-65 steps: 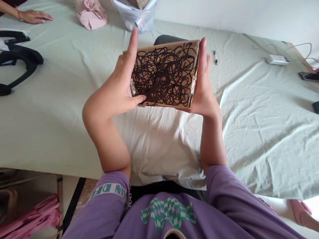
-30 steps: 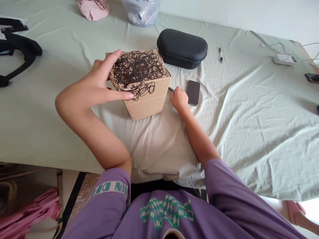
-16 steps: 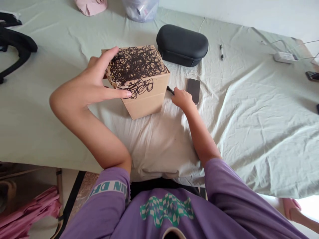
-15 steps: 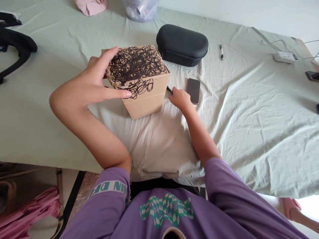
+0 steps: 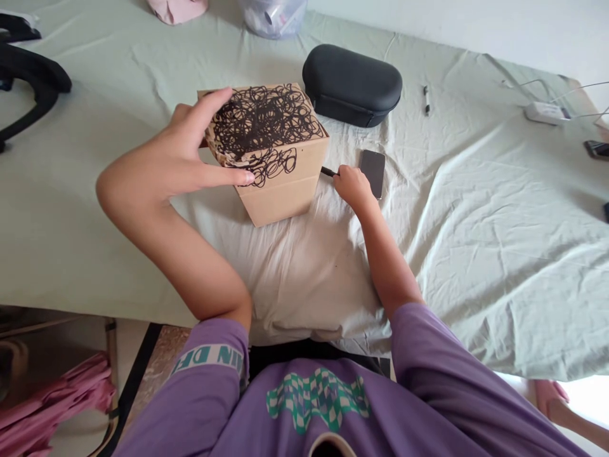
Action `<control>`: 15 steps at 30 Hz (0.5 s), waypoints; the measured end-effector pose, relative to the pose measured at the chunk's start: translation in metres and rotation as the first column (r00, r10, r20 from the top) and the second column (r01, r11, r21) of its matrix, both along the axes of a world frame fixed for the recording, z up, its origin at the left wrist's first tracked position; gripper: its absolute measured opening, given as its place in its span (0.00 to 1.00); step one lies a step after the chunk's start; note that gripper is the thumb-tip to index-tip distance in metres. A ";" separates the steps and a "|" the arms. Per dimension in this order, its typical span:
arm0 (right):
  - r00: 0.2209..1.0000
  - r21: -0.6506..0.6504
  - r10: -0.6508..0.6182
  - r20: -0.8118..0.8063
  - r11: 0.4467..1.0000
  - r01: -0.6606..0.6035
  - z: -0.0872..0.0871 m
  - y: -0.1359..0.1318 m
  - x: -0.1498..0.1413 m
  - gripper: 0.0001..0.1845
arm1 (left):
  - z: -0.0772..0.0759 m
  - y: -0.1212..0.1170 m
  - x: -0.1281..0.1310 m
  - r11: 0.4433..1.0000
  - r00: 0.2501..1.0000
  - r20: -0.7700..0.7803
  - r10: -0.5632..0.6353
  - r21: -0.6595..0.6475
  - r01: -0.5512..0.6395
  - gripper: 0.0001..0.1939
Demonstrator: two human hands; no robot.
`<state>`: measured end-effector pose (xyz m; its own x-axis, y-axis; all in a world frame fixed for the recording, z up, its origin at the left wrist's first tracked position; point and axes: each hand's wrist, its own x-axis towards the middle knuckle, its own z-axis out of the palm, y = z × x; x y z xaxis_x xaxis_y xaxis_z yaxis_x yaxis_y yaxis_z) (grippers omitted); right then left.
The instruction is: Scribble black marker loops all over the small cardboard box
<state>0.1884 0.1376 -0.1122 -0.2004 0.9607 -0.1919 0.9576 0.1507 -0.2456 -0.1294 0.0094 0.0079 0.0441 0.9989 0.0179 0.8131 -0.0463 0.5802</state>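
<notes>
A brown cardboard box (image 5: 283, 190) stands on the cloth, its top and upper front covered in black looping scribbles. My left hand (image 5: 190, 149) holds the box by its left end, thumb on the scribbled front face and a finger along the top; the other fingers are partly hidden. Closed around a black marker (image 5: 329, 172), my right hand (image 5: 353, 186) is low at the box's right side. The marker points toward that side; its tip is hidden behind the box edge. Just beyond my right hand lies a dark flat phone-like object (image 5: 373, 171).
Behind the box sits a black hard case (image 5: 352, 82). A pen (image 5: 426, 100) lies to the right, with a white power adapter (image 5: 546, 113) and cables farther over. A clear tub (image 5: 275, 18) is at the back; black curved gear (image 5: 40, 76) is far left on the pale green sheet (image 5: 118, 266).
My right hand has shifted slightly right with the marker, and more of the marker shows. The left hand keeps its hold on the box. The whole view has shifted a little.
</notes>
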 end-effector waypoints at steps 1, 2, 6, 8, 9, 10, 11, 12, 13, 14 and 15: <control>1.000 0.004 -0.010 0.005 1.000 0.010 0.000 0.000 0.000 0.20 | 0.001 0.000 0.001 1.000 1.000 -0.009 0.001 0.002 -0.001 0.69; 1.000 0.007 -0.020 0.006 1.000 0.020 0.000 0.000 0.000 0.22 | 0.001 -0.001 0.001 1.000 1.000 -0.016 0.000 0.003 0.000 0.69; 0.998 0.012 -0.065 0.003 0.998 0.064 -0.001 -0.001 -0.003 0.26 | 0.002 0.000 0.001 1.000 1.000 -0.010 0.002 -0.011 -0.002 0.67; 0.996 0.015 -0.093 0.005 0.996 0.093 -0.002 -0.001 -0.003 0.27 | 0.001 0.000 0.000 1.000 1.000 -0.011 0.004 -0.021 -0.004 0.66; 0.994 0.016 -0.108 0.007 0.994 0.108 -0.003 0.000 -0.003 0.28 | 0.001 0.000 0.000 1.000 1.000 -0.015 0.001 -0.022 -0.001 0.66; 0.992 0.018 -0.124 0.008 0.992 0.124 -0.004 0.000 -0.003 0.28 | 0.000 0.000 0.000 1.000 1.000 -0.019 -0.003 -0.020 0.003 0.66; 0.990 0.017 -0.139 0.004 0.990 0.139 -0.005 0.001 -0.003 0.28 | 0.000 0.000 0.000 1.000 1.000 -0.017 -0.006 -0.014 0.006 0.65; 0.988 0.016 -0.153 -0.003 0.988 0.153 -0.006 0.001 -0.002 0.29 | 0.000 0.000 0.001 1.000 1.000 -0.011 -0.008 -0.009 0.008 0.65; 0.986 0.012 -0.169 -0.012 0.986 0.169 -0.007 0.002 -0.002 0.30 | 0.000 0.000 0.001 1.000 1.000 -0.005 -0.010 -0.007 0.010 0.65; 0.983 0.006 -0.185 -0.021 0.983 0.185 -0.007 0.002 -0.002 0.32 | 0.000 -0.001 0.001 1.000 1.000 0.000 -0.007 -0.007 0.007 0.65; 0.979 -0.003 -0.200 -0.030 0.980 0.200 -0.007 0.002 -0.003 0.34 | 0.000 -0.001 0.002 1.000 1.000 0.004 -0.002 -0.007 0.002 0.65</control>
